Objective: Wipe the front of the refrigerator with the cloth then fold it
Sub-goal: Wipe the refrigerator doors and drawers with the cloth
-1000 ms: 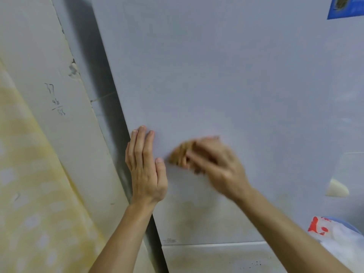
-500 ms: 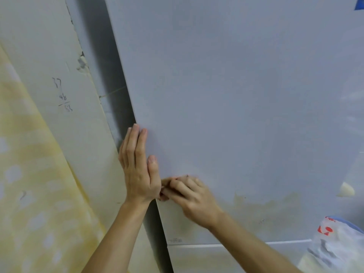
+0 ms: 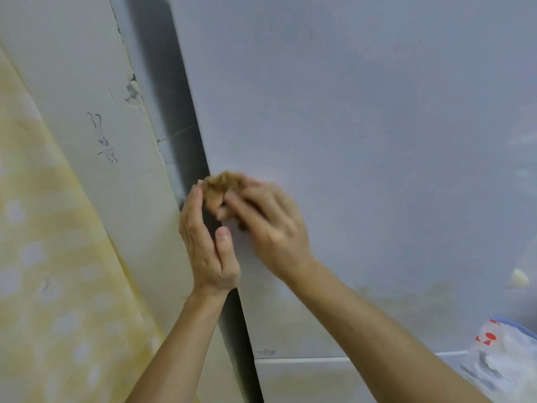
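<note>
1. The right hand (image 3: 267, 228) is gripping the brown cloth (image 3: 219, 184), fingers curled over it, pressing it onto the refrigerator door (image 3: 377, 141).
2. The cloth is sitting bunched at the door's left edge. Motion blur is smearing it, and its long axis seems to be running up-left to down-right.
3. The left hand (image 3: 206, 251) is lying along that edge, fingers straight and pointing up, thumb on the door face.
4. The edge is slanting down-right, bordering a dark gap (image 3: 174, 112) beside the wall (image 3: 87, 68).
5. Bare door surface is extending right and upward, with a plastic bag (image 3: 499, 359) at lower right.
</note>
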Available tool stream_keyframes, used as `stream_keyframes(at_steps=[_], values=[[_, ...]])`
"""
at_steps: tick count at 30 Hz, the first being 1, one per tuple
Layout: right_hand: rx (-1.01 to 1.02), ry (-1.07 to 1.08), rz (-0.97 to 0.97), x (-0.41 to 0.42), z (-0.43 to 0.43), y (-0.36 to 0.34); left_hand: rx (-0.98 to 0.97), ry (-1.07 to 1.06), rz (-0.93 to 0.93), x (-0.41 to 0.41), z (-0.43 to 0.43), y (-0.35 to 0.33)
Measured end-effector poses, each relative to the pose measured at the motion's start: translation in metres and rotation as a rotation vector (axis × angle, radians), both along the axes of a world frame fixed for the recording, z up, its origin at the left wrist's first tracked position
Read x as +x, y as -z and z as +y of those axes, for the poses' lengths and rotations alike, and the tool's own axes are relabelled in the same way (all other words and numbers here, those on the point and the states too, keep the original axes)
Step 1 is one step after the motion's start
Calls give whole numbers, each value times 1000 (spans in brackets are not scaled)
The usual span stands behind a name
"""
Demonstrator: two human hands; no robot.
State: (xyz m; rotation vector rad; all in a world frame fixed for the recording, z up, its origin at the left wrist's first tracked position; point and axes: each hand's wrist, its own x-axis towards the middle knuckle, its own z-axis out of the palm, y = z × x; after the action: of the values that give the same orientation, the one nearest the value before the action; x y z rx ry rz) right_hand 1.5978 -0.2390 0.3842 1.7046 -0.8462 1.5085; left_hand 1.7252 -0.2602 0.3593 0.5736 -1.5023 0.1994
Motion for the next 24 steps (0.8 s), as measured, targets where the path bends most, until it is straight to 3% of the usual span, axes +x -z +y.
stream_keyframes(at_steps=[5, 9, 13, 17, 20, 22, 24], values=[[284, -111, 440, -17, 14, 110, 23, -38, -4, 8, 2, 4], [371, -41, 649, -61, 34, 132, 63, -78, -145, 0, 6, 16], [265, -17, 457, -96, 45, 64, 54, -163, -162, -17, 10, 21], [-17, 214, -4, -142, 52, -37, -8, -217, -191, -32, 13, 17], [-139, 267, -202, -142, 50, -48, -38, -220, -217, -46, 18, 12], [-85, 242, -170, -131, 50, -14, -46, -205, -223, -56, 20, 10], [29, 205, 16, -131, 54, 43, -51, -190, -225, -65, 22, 9]])
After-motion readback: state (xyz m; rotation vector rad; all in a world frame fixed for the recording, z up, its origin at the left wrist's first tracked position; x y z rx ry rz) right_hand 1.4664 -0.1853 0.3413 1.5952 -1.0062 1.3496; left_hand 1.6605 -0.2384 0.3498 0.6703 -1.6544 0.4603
